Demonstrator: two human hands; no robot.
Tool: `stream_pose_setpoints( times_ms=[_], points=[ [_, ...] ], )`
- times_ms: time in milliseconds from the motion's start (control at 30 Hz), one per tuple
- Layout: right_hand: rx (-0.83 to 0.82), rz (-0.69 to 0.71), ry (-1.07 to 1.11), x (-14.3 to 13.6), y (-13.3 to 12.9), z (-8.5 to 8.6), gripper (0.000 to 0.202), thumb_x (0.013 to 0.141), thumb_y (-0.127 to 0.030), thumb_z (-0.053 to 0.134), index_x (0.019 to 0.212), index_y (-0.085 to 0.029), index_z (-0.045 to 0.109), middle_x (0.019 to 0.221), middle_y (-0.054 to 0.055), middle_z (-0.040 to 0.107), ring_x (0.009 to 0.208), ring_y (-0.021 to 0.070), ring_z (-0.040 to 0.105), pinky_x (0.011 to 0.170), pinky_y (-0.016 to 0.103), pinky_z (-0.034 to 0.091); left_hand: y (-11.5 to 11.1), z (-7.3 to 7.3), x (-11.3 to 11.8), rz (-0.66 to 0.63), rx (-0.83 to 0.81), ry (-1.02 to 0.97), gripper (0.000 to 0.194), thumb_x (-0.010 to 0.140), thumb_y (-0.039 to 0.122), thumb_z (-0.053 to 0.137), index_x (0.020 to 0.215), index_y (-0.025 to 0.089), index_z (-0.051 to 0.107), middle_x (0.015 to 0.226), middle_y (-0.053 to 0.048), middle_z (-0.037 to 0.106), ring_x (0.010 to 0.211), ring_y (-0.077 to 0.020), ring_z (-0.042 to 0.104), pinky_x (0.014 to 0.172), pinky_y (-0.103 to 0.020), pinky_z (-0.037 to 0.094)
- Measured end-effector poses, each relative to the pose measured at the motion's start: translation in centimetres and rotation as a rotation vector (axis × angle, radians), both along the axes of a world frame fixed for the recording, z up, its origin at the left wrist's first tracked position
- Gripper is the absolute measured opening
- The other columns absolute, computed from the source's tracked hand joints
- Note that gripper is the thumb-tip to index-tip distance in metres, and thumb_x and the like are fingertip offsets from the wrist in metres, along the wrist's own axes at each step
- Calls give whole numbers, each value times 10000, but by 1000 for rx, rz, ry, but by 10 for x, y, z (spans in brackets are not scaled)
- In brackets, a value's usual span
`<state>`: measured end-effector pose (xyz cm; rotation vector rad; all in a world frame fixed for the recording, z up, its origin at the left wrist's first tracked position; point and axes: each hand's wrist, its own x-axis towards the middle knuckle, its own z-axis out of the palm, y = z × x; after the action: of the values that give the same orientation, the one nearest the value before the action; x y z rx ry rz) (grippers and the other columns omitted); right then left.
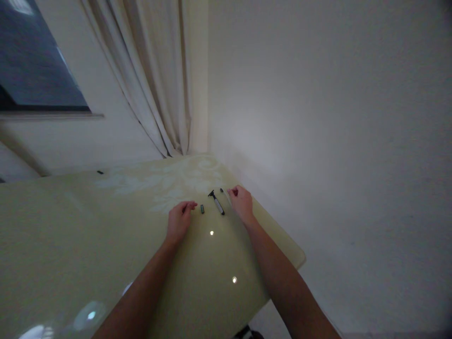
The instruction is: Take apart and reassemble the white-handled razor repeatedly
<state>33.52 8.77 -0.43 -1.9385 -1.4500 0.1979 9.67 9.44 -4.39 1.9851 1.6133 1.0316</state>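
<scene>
A razor (pixel 219 205) with a dark head and a grey-and-black handle lies on the table between my hands, its head pointing away from me. Just left of it is a small dark razor cartridge (pixel 202 209). My left hand (pixel 179 219) rests beside the cartridge, fingers loosely bent and apart, with nothing visible in them. To the right of the razor, my right hand (pixel 242 202) has its fingers pinched together at a thin pale stick with a dark oval tip (pixel 221 190). The grip itself is partly hidden by the hand.
The glossy cream table (pixel 197 282) has a pale floral pattern and light reflections. A small dark piece (pixel 100 172) lies near its far left edge. A wall (pixel 318 141) borders the table on the right. A curtain (pixel 158 80) hangs behind, beside a window (pixel 35 61).
</scene>
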Motion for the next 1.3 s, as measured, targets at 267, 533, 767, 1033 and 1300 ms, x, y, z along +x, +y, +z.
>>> stream_pose_setpoints(
  times_ms=[267, 533, 767, 1033, 1300],
  points=[
    [76, 37, 54, 3, 7, -8, 386, 1073, -198, 327, 1036, -187, 712, 1020, 96, 742, 965, 216, 661, 851, 300, 446, 0, -2, 9, -42, 28, 150, 442, 917, 458, 635, 1263, 195, 716, 1327, -152, 709, 1240, -354, 625, 1078, -507, 460],
    [46, 219, -97, -12, 2, -8, 174, 1005, -218, 560, 1004, -179, 729, 1029, 84, 713, 980, 199, 627, 882, 276, 433, 1, 4, 12, -52, 19, 276, 316, 886, 437, 705, 1109, 223, 770, 1212, -136, 707, 1148, -347, 622, 1005, -482, 477],
    [-56, 279, -269, -29, -5, -8, 200, 1023, -340, 598, 1033, -181, 719, 1048, 121, 734, 992, 245, 655, 820, 312, 450, -21, 7, -78, 16, 6, 319, 310, 878, 469, 678, 1040, 225, 778, 1126, -133, 732, 1068, -329, 671, 958, -450, 499],
    [-149, 256, -368, -39, -8, -10, 153, 984, -188, 578, 1085, -170, 692, 1128, 149, 724, 1008, 255, 670, 835, 324, 449, -57, 17, -212, 327, -181, 440, 458, 907, 596, 565, 1149, 271, 780, 1241, -144, 736, 1223, -410, 614, 998, -601, 425],
    [-13, 453, -213, -74, -13, 1, 76, 933, -175, 632, 1000, -179, 668, 967, 59, 714, 811, 166, 628, 769, 267, 425, -56, 12, -222, 218, -240, 409, 469, 912, 569, 527, 1221, 301, 757, 1311, -111, 707, 1217, -382, 635, 964, -553, 461]
  ],
)
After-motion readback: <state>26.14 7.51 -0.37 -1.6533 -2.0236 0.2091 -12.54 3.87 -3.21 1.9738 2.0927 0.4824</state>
